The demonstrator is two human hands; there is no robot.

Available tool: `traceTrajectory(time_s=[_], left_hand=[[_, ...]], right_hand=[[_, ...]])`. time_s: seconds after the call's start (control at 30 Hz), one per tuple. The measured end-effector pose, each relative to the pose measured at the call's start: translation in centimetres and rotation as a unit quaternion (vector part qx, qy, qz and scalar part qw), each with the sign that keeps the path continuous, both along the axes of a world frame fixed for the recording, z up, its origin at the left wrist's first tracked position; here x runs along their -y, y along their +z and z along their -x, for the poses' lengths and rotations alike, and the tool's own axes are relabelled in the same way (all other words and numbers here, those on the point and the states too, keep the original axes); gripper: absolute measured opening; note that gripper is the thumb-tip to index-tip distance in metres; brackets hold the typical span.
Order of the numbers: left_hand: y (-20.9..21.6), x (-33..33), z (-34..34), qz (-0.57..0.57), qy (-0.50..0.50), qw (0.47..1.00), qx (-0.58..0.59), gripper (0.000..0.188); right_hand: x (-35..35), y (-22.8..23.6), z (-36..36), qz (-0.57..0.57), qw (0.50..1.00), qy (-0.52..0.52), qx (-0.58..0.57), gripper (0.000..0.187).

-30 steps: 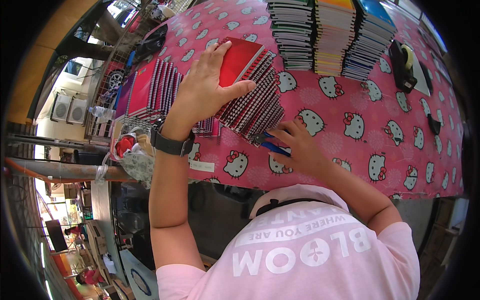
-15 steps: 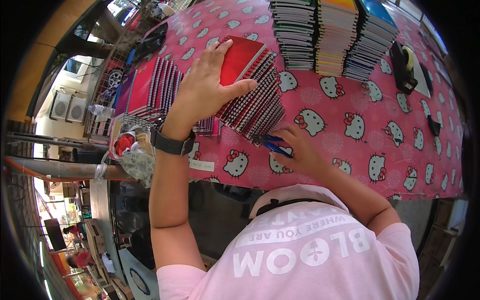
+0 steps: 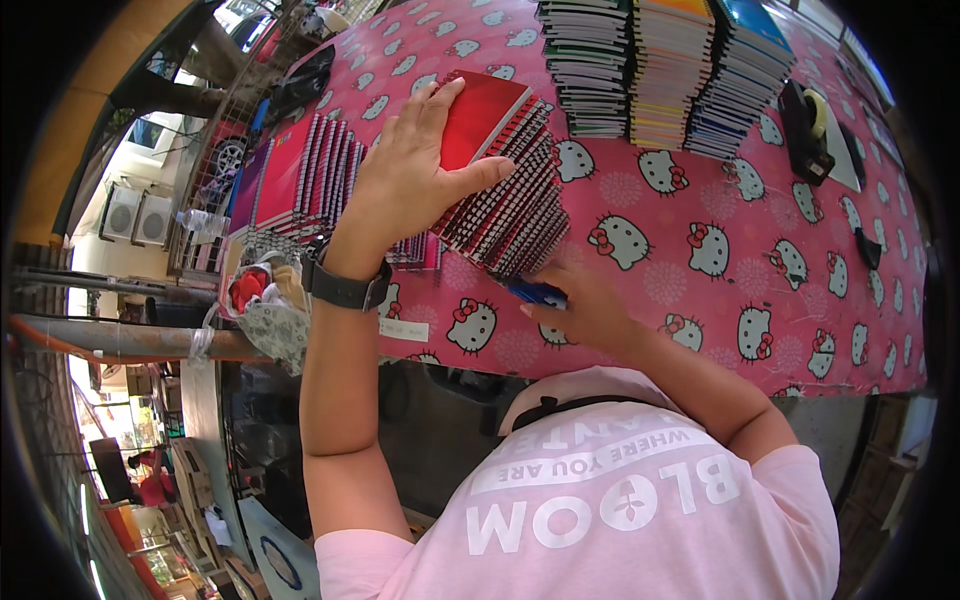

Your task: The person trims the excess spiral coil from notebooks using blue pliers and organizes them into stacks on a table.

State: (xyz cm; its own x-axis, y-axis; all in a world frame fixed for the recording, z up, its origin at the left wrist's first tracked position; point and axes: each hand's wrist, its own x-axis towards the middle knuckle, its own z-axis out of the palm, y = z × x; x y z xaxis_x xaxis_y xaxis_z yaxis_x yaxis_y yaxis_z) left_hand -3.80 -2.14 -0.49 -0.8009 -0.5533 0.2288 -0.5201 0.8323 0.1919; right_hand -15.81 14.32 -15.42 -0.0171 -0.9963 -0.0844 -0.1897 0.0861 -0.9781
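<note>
A tall, slanted stack of red spiral notebooks leans on the table, its wire-bound edges fanned toward me. My left hand lies on the red top cover, fingers stretched out and thumb reaching to the bound edge. At the stack's lower near corner, my right hand is closed around small blue-handled pliers. Their jaws are at the end of the wire binding of a low notebook; the tips are too small to make out. Left of my wrist, another row of red and purple spiral notebooks lies fanned.
Tall stacks of green-edged notebooks, yellow notebooks and blue notebooks stand at the back. A black tape dispenser sits far right. A cloth bag hangs by the left edge of the pink patterned table.
My right hand has shifted slightly left and turned, bringing the pliers' handles closer together against the stack's lower corner. The left hand has stayed on the top cover.
</note>
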Motion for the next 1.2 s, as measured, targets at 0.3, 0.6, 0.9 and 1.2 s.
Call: traceTrajectory(time_s=[0.3,0.6,0.9,1.2], left_hand=[[-0.1,0.2,0.1,-0.003,0.000,1.000,-0.005,0.090],[0.0,0.0,0.2,0.010,0.000,1.000,0.004,0.092],[0.0,0.1,0.1,-0.003,0.000,1.000,-0.002,0.089],[0.1,0.2,0.3,0.006,0.004,1.000,0.003,0.094]], right_hand=[[-0.6,-1.6,0.6,0.211,0.949,-0.040,-0.231,0.040],[0.6,-3.7,2.0,-0.137,0.947,0.045,0.287,0.037],[-0.5,-4.0,0.6,0.255,0.934,-0.056,-0.243,0.043],[-0.5,-4.2,0.6,0.296,0.900,-0.078,-0.309,0.041]])
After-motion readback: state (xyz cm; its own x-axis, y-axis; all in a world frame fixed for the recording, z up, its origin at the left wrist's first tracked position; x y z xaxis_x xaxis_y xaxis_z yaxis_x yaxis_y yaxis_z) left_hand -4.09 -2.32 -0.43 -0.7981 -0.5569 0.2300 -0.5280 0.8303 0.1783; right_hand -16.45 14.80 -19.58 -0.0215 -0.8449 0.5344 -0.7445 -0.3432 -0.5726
